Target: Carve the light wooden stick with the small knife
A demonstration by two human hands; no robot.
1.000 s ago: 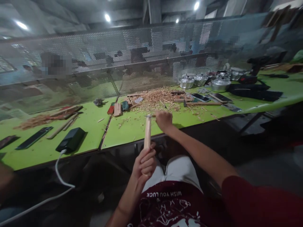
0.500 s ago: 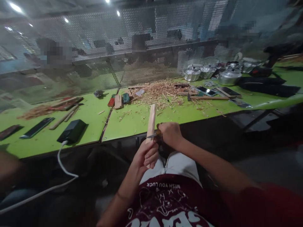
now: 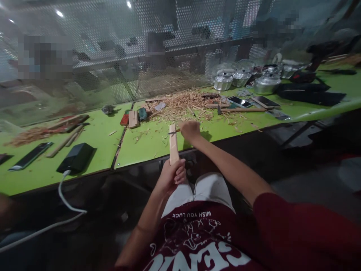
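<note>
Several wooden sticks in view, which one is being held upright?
The pale wooden stick gripped at its lower end by the left hand, standing upright at the table edge. The other wooden sticks lie flat on the green table to the left.

The counter is bright green. The stick is pale wood, the shavings tan. The shirt is maroon with white print.

Pale bare wood stick; glossy green tabletop; shiny metal pots.
</note>
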